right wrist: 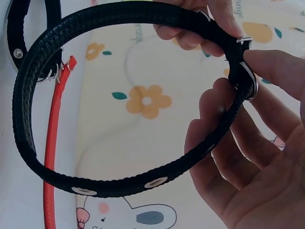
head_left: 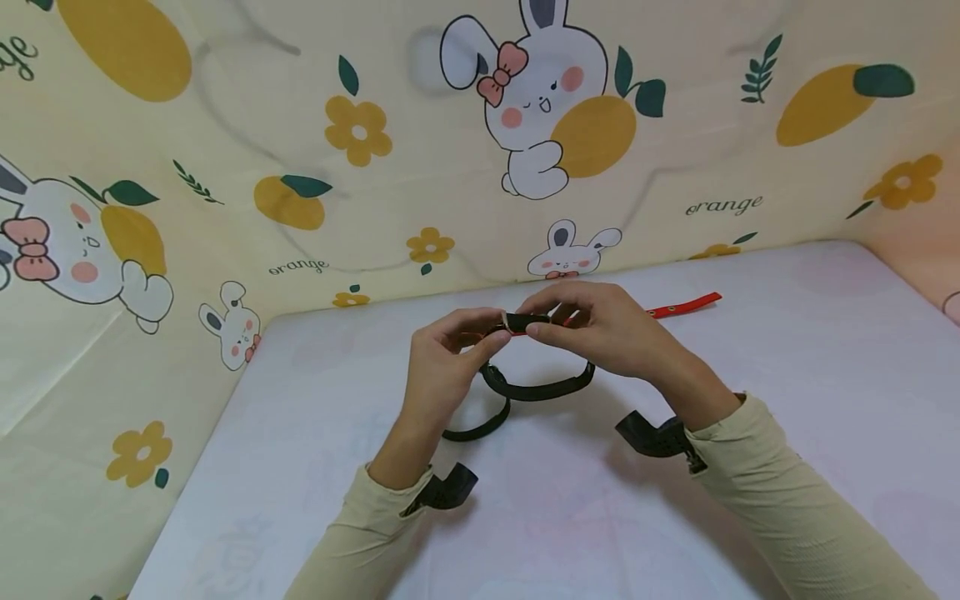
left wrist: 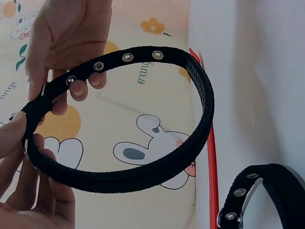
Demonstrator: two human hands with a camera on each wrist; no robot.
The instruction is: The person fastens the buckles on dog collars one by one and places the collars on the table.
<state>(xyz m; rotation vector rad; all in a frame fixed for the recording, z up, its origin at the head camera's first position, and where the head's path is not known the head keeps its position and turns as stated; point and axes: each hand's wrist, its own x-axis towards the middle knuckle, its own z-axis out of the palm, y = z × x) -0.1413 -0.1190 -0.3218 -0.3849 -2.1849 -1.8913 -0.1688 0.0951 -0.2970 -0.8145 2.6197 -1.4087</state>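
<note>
A black collar [head_left: 540, 390] with a row of metal eyelets is held up in a loop between both hands. My left hand [head_left: 446, 358] pinches its buckle end between thumb and fingers, close to the metal D-ring [right wrist: 251, 81]. My right hand [head_left: 611, 329] grips the same end from the other side, its thumb at the strap by the buckle [right wrist: 244, 40]. In the left wrist view the eyelet strap runs past the right hand's fingertips [left wrist: 78, 89]. Fingers hide part of the buckle.
Another black collar [head_left: 477, 432], buckled in a loop, lies on the white table [head_left: 525, 533] below the left hand. A red strap [head_left: 686, 307] with eyelets lies behind the hands. A printed cloth [head_left: 420, 192] rises along the table's back and left edges.
</note>
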